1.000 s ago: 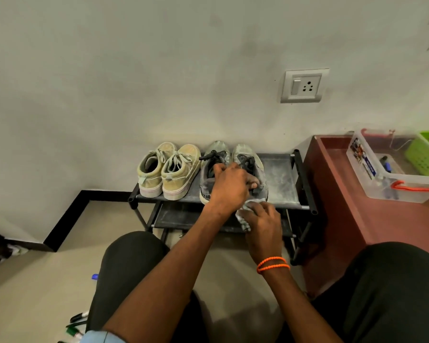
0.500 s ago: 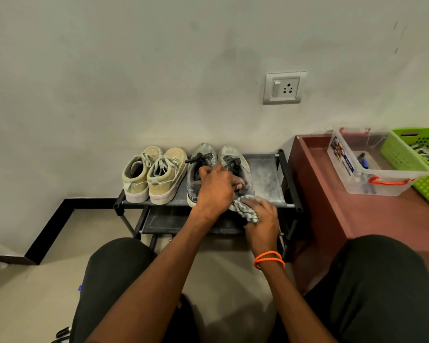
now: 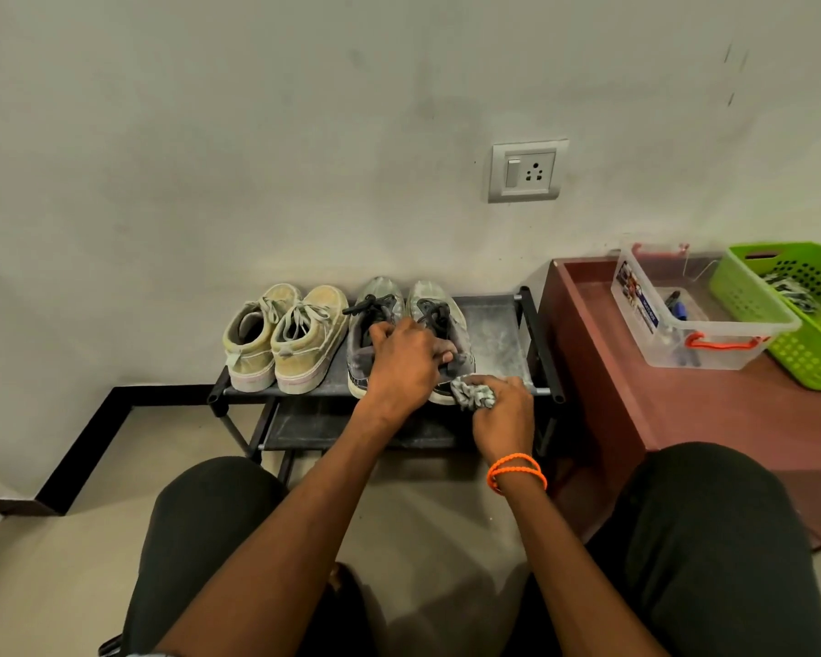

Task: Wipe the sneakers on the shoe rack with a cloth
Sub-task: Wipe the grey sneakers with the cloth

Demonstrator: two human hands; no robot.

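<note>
A black two-tier shoe rack (image 3: 498, 343) stands against the wall. On its top shelf sit a pair of tan sneakers (image 3: 285, 336) on the left and a pair of grey sneakers (image 3: 380, 296) with black laces beside them. My left hand (image 3: 401, 362) grips the grey pair across their openings, fingers curled into both shoes. My right hand (image 3: 503, 412) holds a crumpled grey cloth (image 3: 472, 393) against the heel side of the right grey sneaker (image 3: 430, 298). The heels of the grey pair are partly hidden by my hands.
A dark red low table (image 3: 636, 410) stands right of the rack, bearing a clear plastic box (image 3: 655, 334) with orange handles and a green basket (image 3: 816, 358). A wall socket (image 3: 527, 170) is above. My knees frame the floor in front.
The cloth in my right hand has moved from below the shelf edge up and to the right along the right grey sneaker's heel side. My left hand keeps its grip.
</note>
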